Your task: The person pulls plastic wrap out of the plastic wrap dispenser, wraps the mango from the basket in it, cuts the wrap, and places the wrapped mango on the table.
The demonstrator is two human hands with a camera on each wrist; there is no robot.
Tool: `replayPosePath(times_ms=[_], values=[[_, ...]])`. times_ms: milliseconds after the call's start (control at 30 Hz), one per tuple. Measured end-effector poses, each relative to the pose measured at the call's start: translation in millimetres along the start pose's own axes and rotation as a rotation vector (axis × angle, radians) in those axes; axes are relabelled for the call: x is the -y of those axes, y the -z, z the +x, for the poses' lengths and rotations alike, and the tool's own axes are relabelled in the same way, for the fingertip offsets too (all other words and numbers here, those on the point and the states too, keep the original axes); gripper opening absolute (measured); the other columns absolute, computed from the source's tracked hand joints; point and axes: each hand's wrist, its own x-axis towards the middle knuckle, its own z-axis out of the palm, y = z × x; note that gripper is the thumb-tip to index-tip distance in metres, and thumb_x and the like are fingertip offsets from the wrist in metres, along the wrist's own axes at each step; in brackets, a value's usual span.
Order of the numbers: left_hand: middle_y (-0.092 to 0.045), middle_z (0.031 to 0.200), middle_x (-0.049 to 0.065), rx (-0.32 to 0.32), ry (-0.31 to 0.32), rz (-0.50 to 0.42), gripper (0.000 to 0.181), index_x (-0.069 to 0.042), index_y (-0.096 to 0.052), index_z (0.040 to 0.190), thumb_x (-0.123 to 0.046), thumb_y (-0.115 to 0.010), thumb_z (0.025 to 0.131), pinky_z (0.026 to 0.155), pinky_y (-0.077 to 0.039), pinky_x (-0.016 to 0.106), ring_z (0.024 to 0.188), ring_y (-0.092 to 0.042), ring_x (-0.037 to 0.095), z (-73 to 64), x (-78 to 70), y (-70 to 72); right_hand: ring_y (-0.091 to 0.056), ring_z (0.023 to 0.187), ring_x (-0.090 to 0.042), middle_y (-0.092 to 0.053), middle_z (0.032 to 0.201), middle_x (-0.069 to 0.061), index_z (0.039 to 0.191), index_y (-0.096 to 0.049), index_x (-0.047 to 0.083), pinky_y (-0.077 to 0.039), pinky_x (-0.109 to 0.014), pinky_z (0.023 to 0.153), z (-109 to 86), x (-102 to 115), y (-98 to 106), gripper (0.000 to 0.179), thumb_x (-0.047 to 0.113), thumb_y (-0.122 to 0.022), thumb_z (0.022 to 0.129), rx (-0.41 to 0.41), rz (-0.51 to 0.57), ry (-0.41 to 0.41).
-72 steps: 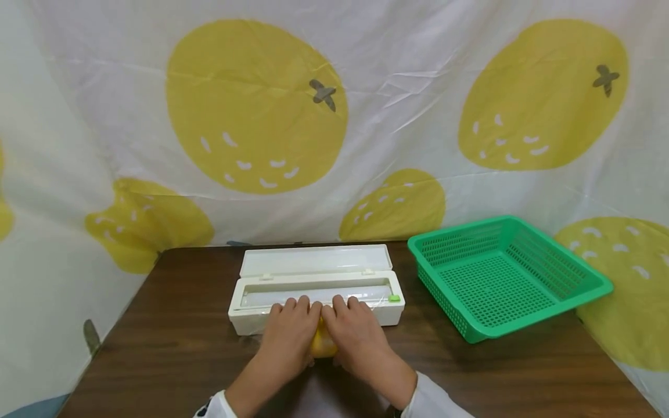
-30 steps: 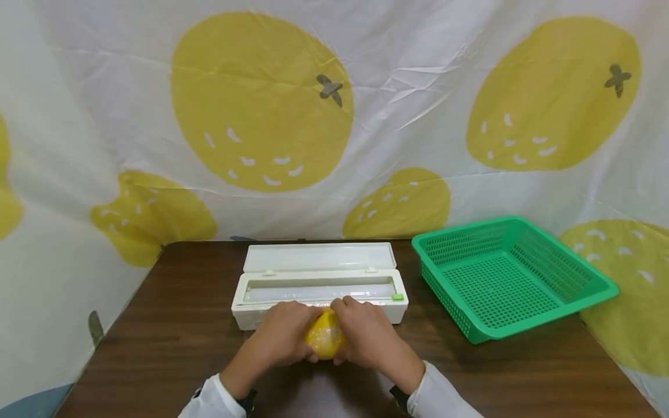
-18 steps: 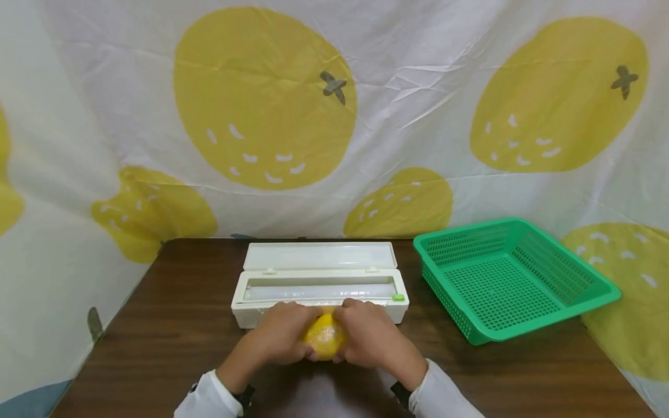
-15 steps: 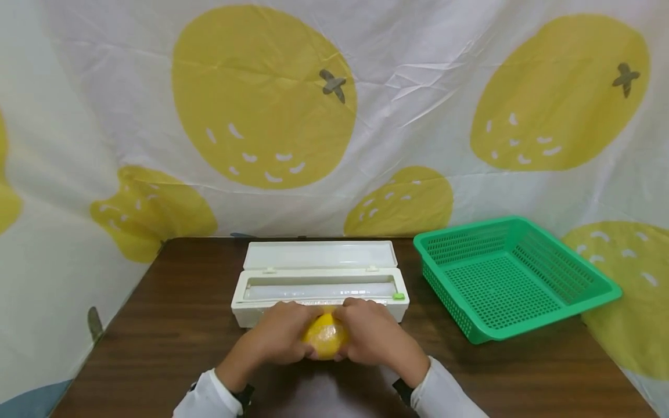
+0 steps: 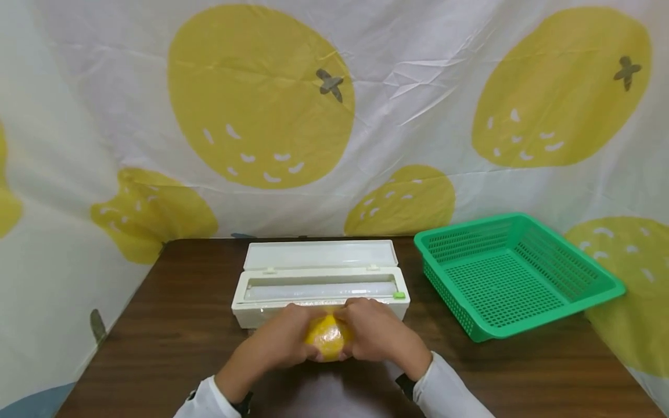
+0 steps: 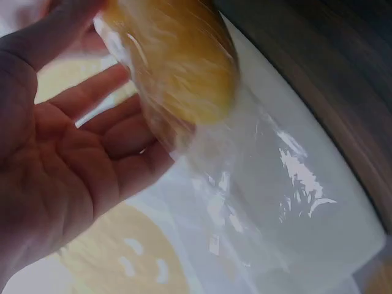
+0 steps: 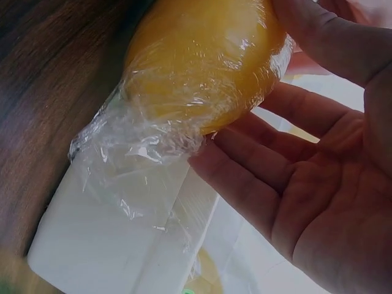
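A rounded yellow fruit (image 5: 328,339) sits between my two hands, just in front of the white cling film box. Clear cling film (image 7: 144,144) covers it, bunched and wrinkled at one end; in the left wrist view a sheet of film (image 6: 245,162) stretches from the fruit over the white box. My left hand (image 5: 286,338) holds the fruit's left side, with thumb and fingers bent around it. From the right, my right hand (image 5: 373,331) grips it the same way, its fingertips touching the gathered film. Whether the fruit touches the table is hidden.
Behind the hands, the cling film box (image 5: 251,316) has its lid (image 5: 319,255) raised, showing the film roll (image 5: 319,290) and a green slider (image 5: 399,295). A green basket (image 5: 502,284) stands to the right on the brown table (image 5: 172,325). A fruit-patterned cloth (image 5: 397,116) hangs behind.
My fingers were together over the top, hiding most of the fruit. They have spread to its sides, and more of its yellow front shows. Box and basket look unmoved.
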Motion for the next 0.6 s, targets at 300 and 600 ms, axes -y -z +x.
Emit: replayPosePath(times_ms=[300, 600], values=[[-0.057, 0.080, 0.004, -0.213, -0.076, 0.402, 0.056, -0.010, -0.061, 0.083, -0.039, -0.097, 0.050, 0.061, -0.049, 0.036, 0.070, -0.055, 0.020, -8.5, -23.8, -12.7, -0.051, 0.070, -0.010, -0.057, 0.075, 0.010, 0.092, -0.070, 0.019, -0.044, -0.028, 0.064, -0.5, -2.6, 0.5, 0.037, 0.035, -0.091, 0.066, 0.008, 0.011, 0.008], [-0.053, 0.082, 0.006, -0.218, -0.016, 0.585, 0.079, -0.011, -0.062, 0.095, -0.045, -0.101, 0.036, 0.059, -0.048, 0.035, 0.071, -0.055, 0.022, -1.8, -26.6, -18.0, -0.052, 0.071, -0.008, -0.061, 0.080, 0.012, 0.103, -0.071, 0.020, -0.045, -0.028, 0.068, 0.6, -5.2, 2.0, 0.040, 0.036, -0.089, 0.071, 0.041, 0.094, 0.004]])
